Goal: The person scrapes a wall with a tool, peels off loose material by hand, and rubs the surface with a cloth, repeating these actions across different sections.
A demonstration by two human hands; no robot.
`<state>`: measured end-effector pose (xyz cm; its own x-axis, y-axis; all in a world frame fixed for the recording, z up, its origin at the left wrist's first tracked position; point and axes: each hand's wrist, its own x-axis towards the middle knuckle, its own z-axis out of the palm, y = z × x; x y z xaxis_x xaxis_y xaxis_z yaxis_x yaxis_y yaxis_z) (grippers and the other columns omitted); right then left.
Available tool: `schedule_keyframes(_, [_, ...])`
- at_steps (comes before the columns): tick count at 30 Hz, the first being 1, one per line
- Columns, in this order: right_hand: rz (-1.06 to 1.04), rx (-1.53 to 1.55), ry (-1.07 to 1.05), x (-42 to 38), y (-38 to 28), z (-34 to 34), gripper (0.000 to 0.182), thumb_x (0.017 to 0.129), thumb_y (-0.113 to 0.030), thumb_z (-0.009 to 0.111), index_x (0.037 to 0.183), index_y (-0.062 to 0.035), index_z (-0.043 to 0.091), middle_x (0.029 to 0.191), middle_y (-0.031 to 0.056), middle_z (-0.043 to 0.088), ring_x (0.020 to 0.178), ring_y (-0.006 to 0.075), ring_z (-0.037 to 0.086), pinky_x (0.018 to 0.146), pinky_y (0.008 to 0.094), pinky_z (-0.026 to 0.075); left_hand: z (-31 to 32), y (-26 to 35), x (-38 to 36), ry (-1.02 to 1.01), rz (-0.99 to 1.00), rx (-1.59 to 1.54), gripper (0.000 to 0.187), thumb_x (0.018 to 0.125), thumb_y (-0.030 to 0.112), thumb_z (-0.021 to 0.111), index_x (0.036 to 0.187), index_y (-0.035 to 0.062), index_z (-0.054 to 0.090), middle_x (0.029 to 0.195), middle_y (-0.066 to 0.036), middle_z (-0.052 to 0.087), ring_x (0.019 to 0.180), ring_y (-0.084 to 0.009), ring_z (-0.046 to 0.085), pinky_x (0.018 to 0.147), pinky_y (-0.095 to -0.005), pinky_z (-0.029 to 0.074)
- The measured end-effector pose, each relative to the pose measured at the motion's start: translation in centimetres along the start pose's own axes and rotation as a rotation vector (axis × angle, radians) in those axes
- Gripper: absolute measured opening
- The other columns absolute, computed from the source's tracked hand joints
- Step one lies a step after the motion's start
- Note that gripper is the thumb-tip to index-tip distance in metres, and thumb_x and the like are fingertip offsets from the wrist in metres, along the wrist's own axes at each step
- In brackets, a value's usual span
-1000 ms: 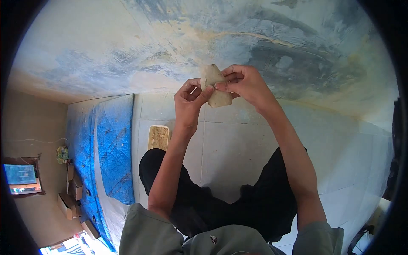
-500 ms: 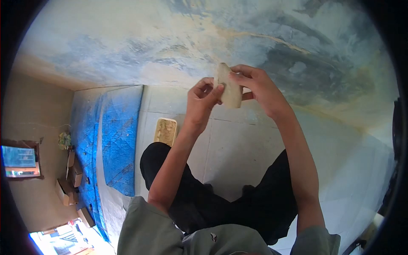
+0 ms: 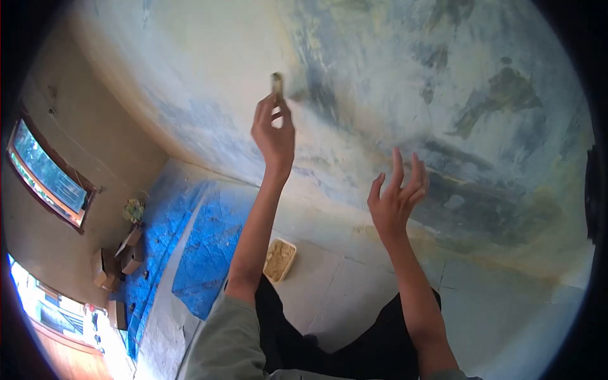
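Observation:
My left hand [image 3: 274, 137] is raised in front of the patchy wall [image 3: 247, 57], its thumb and fingers pinching a pale flat piece [image 3: 277, 81], perhaps folded sandpaper. This piece is turned nearly edge-on and stands up past the fingertips, overlapping a cream stretch of wall. Lower and to the right, my right hand [image 3: 398, 201] holds nothing. Its fingers are spread and slightly bent, close before a dark grey patch on the wall.
A cream tub [image 3: 293, 252] of sandy tan material sits on the tiled floor [image 3: 323, 285] by my left knee. Blue sheeting [image 3: 212, 247] covers the floor at left. Cardboard boxes [image 3: 104, 269] stand along the side wall under a window [image 3: 47, 171].
Both hands held the pale piece; my right hand has let go and moved lower right, fingers spread. My left hand has carried the piece up and left. The view has turned toward the wall.

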<state>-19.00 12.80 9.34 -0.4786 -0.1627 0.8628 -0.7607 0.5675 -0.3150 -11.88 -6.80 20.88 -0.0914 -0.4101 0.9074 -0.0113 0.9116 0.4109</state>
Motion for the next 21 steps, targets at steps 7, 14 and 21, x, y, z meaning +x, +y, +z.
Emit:
schedule_keyframes(7, [0.126,0.028,-0.166,-1.9,-0.2,2.7,0.076,0.081,-0.020,0.063,0.150,-0.0123,0.031,0.151,0.0263,0.019,0.140,0.0471,0.017,0.110,0.0624,0.019,2.3,1.1,-2.4,-0.208,0.314,0.385,0.055,0.077,0.011,0.061,0.128,-0.0074,0.053,0.119,-0.019,0.048,0.112,-0.0362,0.046,0.100,-0.0532,0.034])
schedule_keyframes(14, [0.115,0.102,-0.175,-2.3,-0.5,2.8,0.079,0.082,-0.023,0.062,0.152,-0.0150,0.025,0.154,0.0268,0.012,0.141,0.0479,0.013,0.110,0.0646,0.017,3.8,4.2,0.7,-0.441,0.478,0.278,0.071,0.081,0.017,0.056,0.147,0.0072,0.033,0.150,-0.026,0.023,0.140,-0.0454,0.021,0.114,-0.0558,0.018])
schedule_keyframes(21, [0.017,0.015,-0.255,-3.0,1.5,3.0,0.080,0.083,-0.024,0.061,0.153,-0.0183,0.023,0.157,0.0220,0.011,0.143,0.0444,0.012,0.111,0.0646,0.014,5.5,4.8,2.0,-0.195,0.343,0.398,0.080,0.083,0.027,0.055,0.149,-0.0036,0.021,0.149,-0.029,0.025,0.141,-0.0452,0.020,0.114,-0.0585,0.015])
